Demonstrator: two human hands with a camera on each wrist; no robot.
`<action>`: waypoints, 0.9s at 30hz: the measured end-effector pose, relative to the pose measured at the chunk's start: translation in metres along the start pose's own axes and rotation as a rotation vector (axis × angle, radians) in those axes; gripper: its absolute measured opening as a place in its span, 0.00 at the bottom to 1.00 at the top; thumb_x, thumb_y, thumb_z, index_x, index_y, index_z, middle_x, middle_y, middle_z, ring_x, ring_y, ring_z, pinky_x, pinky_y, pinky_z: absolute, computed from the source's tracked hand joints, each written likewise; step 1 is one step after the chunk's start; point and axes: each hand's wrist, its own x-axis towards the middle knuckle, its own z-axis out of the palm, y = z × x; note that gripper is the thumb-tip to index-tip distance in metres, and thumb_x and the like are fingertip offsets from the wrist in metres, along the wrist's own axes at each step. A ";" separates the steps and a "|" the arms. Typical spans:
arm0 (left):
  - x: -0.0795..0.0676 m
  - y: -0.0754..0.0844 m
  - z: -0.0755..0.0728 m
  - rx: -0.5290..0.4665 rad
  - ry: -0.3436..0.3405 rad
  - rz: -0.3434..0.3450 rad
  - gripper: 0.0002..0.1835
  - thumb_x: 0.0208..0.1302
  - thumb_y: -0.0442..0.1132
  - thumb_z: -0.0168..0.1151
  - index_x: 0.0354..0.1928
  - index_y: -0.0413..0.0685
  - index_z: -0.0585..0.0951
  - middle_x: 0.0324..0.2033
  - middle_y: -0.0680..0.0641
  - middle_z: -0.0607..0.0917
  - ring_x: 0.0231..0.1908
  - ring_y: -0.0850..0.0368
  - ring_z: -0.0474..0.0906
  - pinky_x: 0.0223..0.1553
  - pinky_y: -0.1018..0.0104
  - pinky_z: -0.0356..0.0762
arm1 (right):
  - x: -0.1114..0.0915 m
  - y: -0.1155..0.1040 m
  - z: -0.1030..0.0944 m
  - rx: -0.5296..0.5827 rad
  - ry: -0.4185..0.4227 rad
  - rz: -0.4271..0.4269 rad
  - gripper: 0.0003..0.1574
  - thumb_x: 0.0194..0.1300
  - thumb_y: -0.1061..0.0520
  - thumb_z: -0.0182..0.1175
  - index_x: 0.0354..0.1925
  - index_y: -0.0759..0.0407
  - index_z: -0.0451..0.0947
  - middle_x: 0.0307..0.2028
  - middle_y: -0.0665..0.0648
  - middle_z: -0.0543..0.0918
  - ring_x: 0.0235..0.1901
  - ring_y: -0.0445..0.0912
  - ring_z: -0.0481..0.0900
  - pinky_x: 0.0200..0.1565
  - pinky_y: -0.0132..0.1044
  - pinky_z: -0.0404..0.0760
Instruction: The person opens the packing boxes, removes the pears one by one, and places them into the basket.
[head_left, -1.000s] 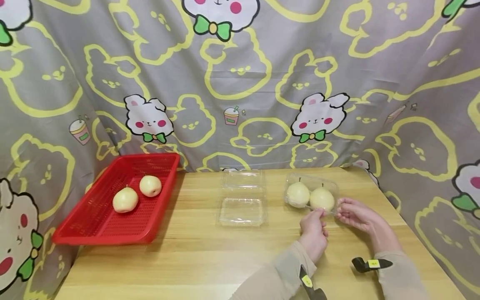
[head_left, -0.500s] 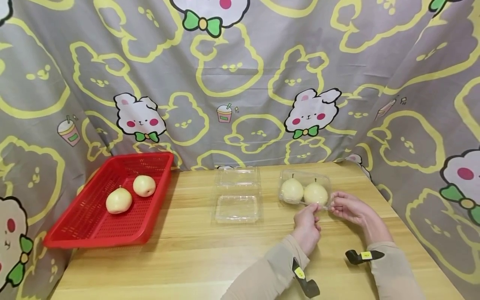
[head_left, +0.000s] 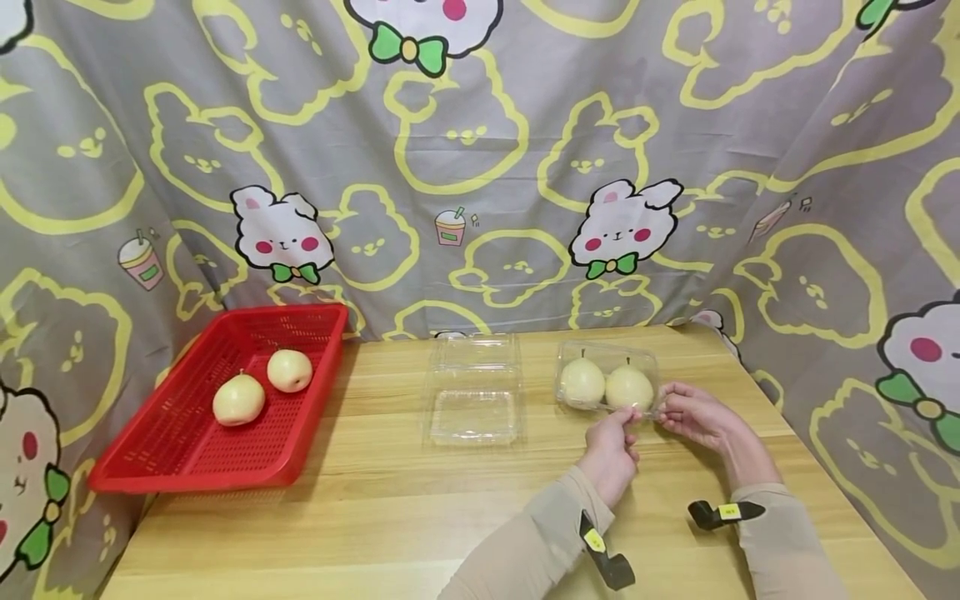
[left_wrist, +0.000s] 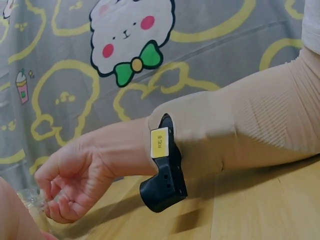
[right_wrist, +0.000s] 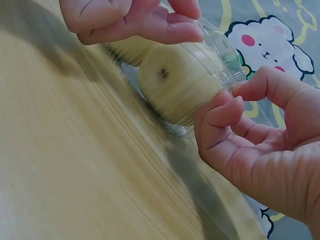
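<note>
Left hand (head_left: 611, 458) and right hand (head_left: 697, 417) both pinching the rim of a clear box (head_left: 567, 367), toward the desk's far right corner.
Left fingers closed on the front rim, thumb against forefinger with the plastic edge between; right thumb and forefinger clamped on the rim at the front right corner, other fingers curled. Box stands on the desk (head_left: 420, 517) with two pears (head_left: 628, 389) side by side inside; cannot tell whether its lid is fully down. Desk's far edge lies just behind the box; right edge runs beyond the right hand. To the left, a strip of bare wood, then an open clear container (head_left: 475, 414). Wider wood surface follows, up to a red basket (head_left: 318, 400) at the desk's left edge, two more pears (head_left: 238, 400) in it.
</note>
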 end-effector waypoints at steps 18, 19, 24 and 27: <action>-0.004 -0.016 -0.016 0.084 0.089 0.220 0.03 0.53 0.33 0.64 0.28 0.42 0.85 0.29 0.49 0.86 0.37 0.53 0.76 0.47 0.56 0.69 | -0.008 0.016 0.008 0.119 -0.056 0.038 0.17 0.71 0.73 0.40 0.43 0.56 0.70 0.34 0.56 0.85 0.37 0.45 0.86 0.45 0.32 0.85; -0.004 -0.015 -0.015 0.085 0.096 0.223 0.02 0.52 0.33 0.64 0.27 0.43 0.85 0.29 0.50 0.85 0.39 0.52 0.76 0.50 0.54 0.69 | -0.006 0.016 0.009 0.106 -0.045 0.039 0.16 0.70 0.73 0.40 0.43 0.56 0.69 0.34 0.55 0.84 0.37 0.44 0.86 0.44 0.32 0.85; -0.002 -0.009 -0.007 0.048 0.106 0.234 0.01 0.51 0.33 0.65 0.26 0.43 0.84 0.27 0.50 0.86 0.41 0.52 0.78 0.54 0.53 0.68 | 0.002 0.010 0.009 0.039 0.009 0.018 0.15 0.69 0.73 0.41 0.45 0.56 0.66 0.32 0.54 0.83 0.34 0.43 0.85 0.42 0.30 0.84; -0.004 -0.002 0.004 0.007 0.075 0.247 0.02 0.51 0.31 0.65 0.26 0.41 0.84 0.26 0.49 0.86 0.39 0.52 0.79 0.55 0.52 0.69 | 0.003 0.010 0.007 0.002 0.012 0.007 0.16 0.68 0.74 0.42 0.45 0.57 0.67 0.33 0.54 0.83 0.34 0.43 0.84 0.42 0.31 0.84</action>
